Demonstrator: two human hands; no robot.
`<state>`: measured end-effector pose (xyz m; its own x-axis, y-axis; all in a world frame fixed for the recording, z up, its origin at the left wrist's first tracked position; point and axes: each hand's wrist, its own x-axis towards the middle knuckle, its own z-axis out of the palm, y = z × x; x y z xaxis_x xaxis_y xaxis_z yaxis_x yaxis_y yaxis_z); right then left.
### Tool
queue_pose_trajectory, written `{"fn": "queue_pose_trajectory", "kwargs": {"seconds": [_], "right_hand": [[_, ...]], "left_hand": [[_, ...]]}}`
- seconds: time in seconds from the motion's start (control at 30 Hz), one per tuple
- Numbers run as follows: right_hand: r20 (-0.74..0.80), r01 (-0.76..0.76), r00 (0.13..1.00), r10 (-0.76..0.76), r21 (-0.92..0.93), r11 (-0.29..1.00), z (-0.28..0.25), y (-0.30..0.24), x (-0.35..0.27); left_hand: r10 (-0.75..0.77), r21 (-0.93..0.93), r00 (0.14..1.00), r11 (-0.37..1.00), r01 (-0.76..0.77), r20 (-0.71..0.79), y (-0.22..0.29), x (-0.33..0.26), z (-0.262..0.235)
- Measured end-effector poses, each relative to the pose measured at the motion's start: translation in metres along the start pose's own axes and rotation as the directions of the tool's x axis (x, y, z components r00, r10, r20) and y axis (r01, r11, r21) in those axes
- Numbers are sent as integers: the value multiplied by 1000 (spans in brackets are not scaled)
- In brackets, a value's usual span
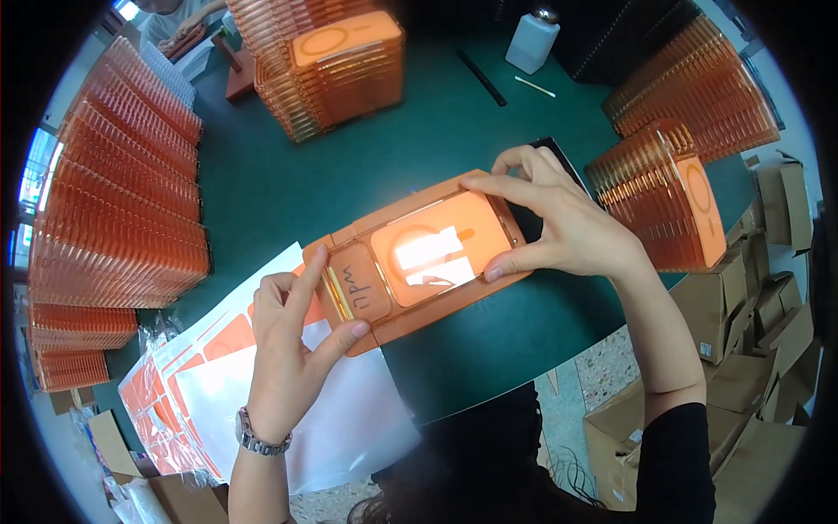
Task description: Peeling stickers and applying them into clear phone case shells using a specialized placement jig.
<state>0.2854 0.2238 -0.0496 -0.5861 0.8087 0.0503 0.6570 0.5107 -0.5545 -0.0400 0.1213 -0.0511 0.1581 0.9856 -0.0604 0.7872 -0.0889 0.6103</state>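
Observation:
An orange jig block lies tilted on the green table, with a see-through orange phone case set in it. On the case's orange back panel are a ring mark and a bright glare; dark handwriting shows at its left end. My left hand, wearing a metal watch, grips the left end of the case with thumb and index finger on opposite edges. At the right end my right hand spans the case between thumb and index finger. The exact finger contact on case or jig is partly hidden.
Stacked orange cases stand at left, top and right. Orange-printed sheets and a white sheet lie lower left. A white bottle, black stick and cotton swab lie beyond. Another person's hand shows top left.

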Motion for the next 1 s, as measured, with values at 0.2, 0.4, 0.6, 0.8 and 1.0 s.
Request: {"fn": "queue_pose_trajectory", "kwargs": {"seconds": [0.2,0.4,0.6,0.8,1.0], "right_hand": [[-30,235,969,-244,-168,957,-9,-17,9],[8,402,916,-402,-51,914,21,-29,27],[18,412,911,-413,43,910,20,-27,26],[40,430,897,-440,151,890,17,-30,35],[59,406,905,-422,178,896,12,-40,32]], "left_hand": [[358,338,931,886,-316,-69,6,12,-10],[562,335,810,806,-488,-170,-14,21,6],[516,191,797,857,-479,-315,-28,21,22],[523,252,827,845,-471,-208,-16,19,2],[606,350,777,774,-528,-170,-18,23,5]]}}
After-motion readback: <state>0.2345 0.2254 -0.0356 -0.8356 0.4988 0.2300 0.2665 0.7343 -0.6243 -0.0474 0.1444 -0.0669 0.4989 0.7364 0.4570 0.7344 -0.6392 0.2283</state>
